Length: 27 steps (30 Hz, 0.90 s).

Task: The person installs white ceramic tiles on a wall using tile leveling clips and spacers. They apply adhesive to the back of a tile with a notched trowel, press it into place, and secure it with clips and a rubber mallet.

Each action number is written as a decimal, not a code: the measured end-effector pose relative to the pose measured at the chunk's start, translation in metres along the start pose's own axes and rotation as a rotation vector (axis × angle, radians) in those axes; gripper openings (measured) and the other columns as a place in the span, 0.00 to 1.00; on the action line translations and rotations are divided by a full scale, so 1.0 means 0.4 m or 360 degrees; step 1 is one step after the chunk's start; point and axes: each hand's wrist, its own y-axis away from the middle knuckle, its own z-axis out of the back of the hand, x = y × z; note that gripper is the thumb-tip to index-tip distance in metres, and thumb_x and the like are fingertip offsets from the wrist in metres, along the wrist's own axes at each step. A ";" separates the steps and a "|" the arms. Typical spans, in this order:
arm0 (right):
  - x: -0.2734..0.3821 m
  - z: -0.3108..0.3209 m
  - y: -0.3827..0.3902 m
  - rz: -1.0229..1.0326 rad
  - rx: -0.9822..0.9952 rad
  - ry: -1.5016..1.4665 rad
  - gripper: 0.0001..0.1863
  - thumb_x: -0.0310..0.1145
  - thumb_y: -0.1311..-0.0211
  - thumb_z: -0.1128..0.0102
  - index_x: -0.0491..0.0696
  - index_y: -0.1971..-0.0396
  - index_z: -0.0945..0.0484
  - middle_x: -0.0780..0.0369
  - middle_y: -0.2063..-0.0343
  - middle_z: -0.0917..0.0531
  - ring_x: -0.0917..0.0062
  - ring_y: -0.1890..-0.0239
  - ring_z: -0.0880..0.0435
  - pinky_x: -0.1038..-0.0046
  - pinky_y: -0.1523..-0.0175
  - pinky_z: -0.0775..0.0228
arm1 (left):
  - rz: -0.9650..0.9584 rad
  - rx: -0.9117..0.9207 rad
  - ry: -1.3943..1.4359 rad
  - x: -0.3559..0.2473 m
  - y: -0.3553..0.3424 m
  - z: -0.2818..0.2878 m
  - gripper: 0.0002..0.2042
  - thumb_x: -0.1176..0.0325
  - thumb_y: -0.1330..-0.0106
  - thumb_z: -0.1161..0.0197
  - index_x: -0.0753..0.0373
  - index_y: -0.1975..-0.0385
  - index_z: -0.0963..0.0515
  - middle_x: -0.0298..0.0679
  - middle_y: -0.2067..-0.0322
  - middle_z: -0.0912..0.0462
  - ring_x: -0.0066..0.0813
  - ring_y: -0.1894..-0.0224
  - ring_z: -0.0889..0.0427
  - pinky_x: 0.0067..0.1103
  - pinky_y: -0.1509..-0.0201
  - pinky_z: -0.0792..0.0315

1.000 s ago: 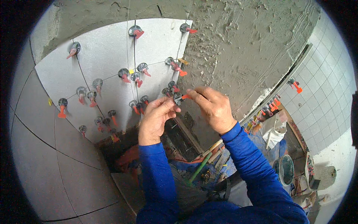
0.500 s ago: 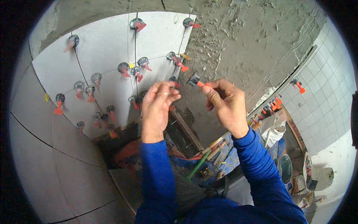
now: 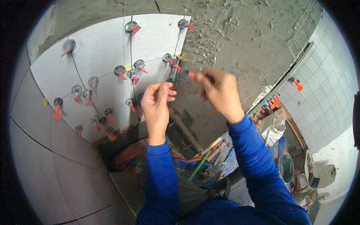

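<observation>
In my right hand (image 3: 220, 93) is a tile leveler with an orange T-shaped handle (image 3: 191, 75) and a dark round base, pinched between thumb and fingers. Its base points left, close to the red-handled tile levelers (image 3: 173, 63) at the right edge of the white wall tiles (image 3: 103, 43). My left hand (image 3: 157, 107) is raised in front of the lower tiles, fingers curled and thumb against them; whether anything small lies between them is hidden. Several more levelers sit along the tile joints, one of them at the upper middle (image 3: 132, 27).
Rough grey mortar (image 3: 243, 41) covers the wall right of the tiles. A wooden strip (image 3: 186, 132) lies below it. At the lower right stand a white bag (image 3: 272, 127) and a bucket (image 3: 285, 167). A green handle (image 3: 198, 166) leans among scraps. Small-tiled wall (image 3: 322, 93) rises at right.
My right hand has moved left and slightly up with the leveler, bringing its base toward the levelers at the tile edge. My left hand is nearly still, its thumb closer to the fingers.
</observation>
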 end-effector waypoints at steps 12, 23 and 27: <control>-0.040 -0.222 -0.171 -0.0019 -0.0733 0.0424 0.12 0.33 0.33 0.42 0.40 0.68 0.15 0.44 0.71 0.15 0.46 0.66 0.14 0.52 0.58 0.23 | 0.0357 -0.0024 -0.0009 0.046 -0.010 0.016 0.12 0.62 0.26 0.35 0.66 0.60 0.20 0.34 0.67 0.16 0.19 0.66 0.18 0.17 0.60 0.25; -0.053 -0.233 -0.165 -0.0034 -0.0759 0.0469 0.13 0.33 0.32 0.43 0.39 0.66 0.15 0.44 0.71 0.15 0.47 0.66 0.14 0.53 0.57 0.23 | 0.0393 0.0076 -0.0027 0.054 -0.012 0.018 0.14 0.60 0.28 0.33 0.67 0.60 0.20 0.32 0.68 0.17 0.17 0.65 0.19 0.18 0.60 0.27; -0.048 -0.226 -0.172 -0.0006 -0.0720 0.0518 0.14 0.33 0.32 0.43 0.39 0.68 0.14 0.44 0.72 0.15 0.47 0.66 0.14 0.52 0.58 0.23 | 0.0395 0.0054 -0.0092 0.055 -0.011 0.023 0.14 0.59 0.28 0.33 0.67 0.61 0.21 0.33 0.68 0.17 0.17 0.66 0.20 0.18 0.60 0.27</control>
